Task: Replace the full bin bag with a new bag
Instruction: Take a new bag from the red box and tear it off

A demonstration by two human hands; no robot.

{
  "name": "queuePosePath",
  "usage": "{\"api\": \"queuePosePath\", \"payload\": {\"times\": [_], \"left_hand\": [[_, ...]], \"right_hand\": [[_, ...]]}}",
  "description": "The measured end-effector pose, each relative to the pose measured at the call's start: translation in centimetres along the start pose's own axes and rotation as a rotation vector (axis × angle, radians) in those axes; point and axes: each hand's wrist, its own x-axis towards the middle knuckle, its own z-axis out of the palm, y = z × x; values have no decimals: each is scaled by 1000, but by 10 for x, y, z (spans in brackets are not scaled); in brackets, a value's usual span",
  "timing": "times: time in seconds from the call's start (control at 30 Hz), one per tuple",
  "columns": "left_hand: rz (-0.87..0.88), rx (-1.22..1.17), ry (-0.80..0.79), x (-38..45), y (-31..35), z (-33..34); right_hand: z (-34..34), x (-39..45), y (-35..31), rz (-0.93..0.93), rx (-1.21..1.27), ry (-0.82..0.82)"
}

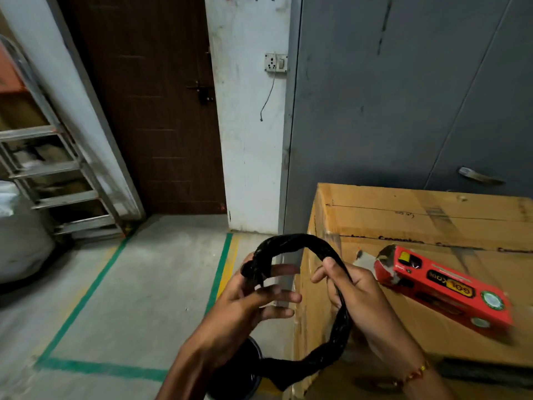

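A new black bin bag [291, 243], twisted into a long rope, arcs between both hands and hangs down to the lower middle. My left hand [253, 298] grips one bunched end, fingers spread. My right hand [354, 293] pinches the bag further along, near the corner of the carton. Below my left forearm, a dark round bin [245, 370] shows partly; its inside is hidden. A red box of bags [444, 290] with a torn end lies on the carton.
A large cardboard carton [418, 226] stands at the right, against a grey metal door [403, 96]. A metal ladder [57, 174] and a white sack [20, 235] are at the left. Green floor tape [86, 293] marks the concrete floor; a brown door [153, 105] lies ahead.
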Motion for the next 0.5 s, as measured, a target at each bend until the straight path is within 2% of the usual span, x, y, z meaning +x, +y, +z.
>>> {"api": "queuePosePath", "payload": {"times": [0.1,0.23,0.33,0.43,0.5], "left_hand": [[64,-80,-2,-10,3,4],[177,43,297,-9,6,5],[217,63,416,-7,9,6],[259,122,508,-6,10,7],[275,183,557,-4,6,7]], "right_hand": [[-9,1,4,-60,-127,31],[-12,3,10,-84,-258,-47],[-10,6,14,-114,-357,-71],[-3,8,11,-215,-563,23],[5,7,0,-329,-556,74]]}}
